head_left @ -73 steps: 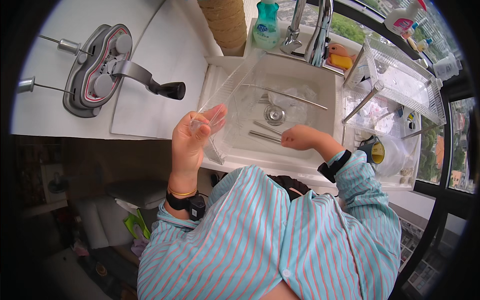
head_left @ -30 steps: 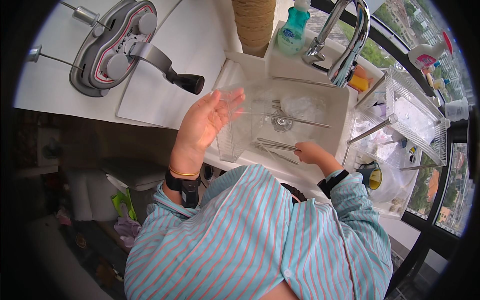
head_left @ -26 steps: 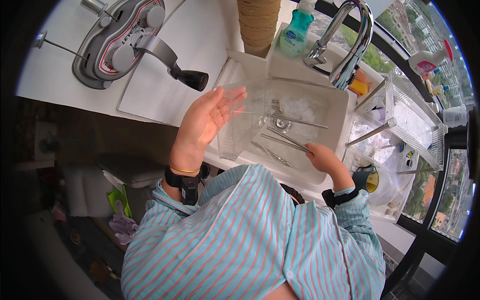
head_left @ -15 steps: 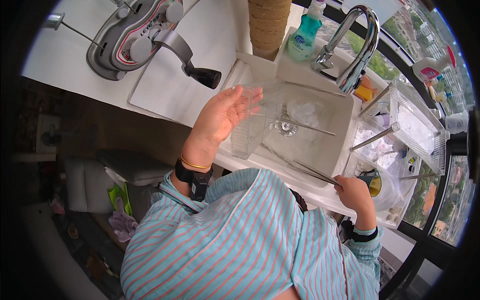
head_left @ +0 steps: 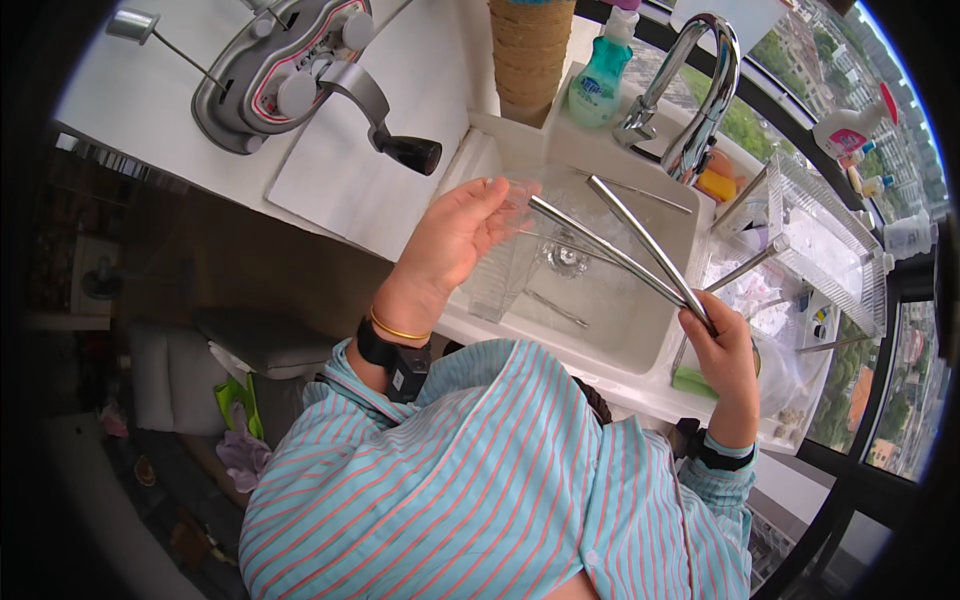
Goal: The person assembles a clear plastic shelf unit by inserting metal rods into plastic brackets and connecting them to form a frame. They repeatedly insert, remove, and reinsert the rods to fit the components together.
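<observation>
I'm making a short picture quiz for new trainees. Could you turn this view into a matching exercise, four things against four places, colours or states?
Column one
1. metal rods
2. faucet
3. clear plastic tray
4. bottle just left of the faucet

Column two
A. held in the left hand
B. bluish green
C. gripped in the right hand, raised over the sink
D. shiny and curved into an arch

Right pairs: 1-C, 2-D, 3-A, 4-B.

Right hand (head_left: 728,358) gripping two metal rods (head_left: 638,240), left hand (head_left: 448,238) holding clear plastic tray (head_left: 490,285), white sink (head_left: 625,322) below
</observation>
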Motion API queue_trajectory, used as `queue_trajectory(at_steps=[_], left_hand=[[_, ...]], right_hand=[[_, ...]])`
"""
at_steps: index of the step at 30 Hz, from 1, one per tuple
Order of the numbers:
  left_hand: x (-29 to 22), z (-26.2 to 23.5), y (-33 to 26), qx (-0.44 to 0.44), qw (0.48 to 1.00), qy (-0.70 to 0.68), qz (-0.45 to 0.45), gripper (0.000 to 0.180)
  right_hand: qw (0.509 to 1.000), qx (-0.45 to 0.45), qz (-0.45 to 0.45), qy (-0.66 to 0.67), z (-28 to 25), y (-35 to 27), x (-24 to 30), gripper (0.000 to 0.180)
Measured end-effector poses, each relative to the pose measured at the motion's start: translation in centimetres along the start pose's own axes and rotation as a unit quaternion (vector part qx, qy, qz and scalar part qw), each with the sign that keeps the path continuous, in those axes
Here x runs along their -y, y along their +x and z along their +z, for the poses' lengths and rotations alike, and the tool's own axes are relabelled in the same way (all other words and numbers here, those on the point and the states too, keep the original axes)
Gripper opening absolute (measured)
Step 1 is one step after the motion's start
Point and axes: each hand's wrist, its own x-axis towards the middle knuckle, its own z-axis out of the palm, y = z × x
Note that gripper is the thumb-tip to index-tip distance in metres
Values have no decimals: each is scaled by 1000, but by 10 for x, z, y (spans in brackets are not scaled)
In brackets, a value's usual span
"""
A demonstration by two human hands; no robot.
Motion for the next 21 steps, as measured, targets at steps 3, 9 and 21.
queue_trajectory(at_steps=[3,9,21], left_hand=[[-5,3,-2,20,1000,-12,9,35],[-14,7,-9,43,999,8,-1,31],[-10,22,-20,-23,989,145,-9,24]], right_hand=[[1000,11,-7,4,2,9,-1,15],[999,28,-25,-15,-5,20,8,14],[987,-6,-68,-146,-10,16,54,18]])
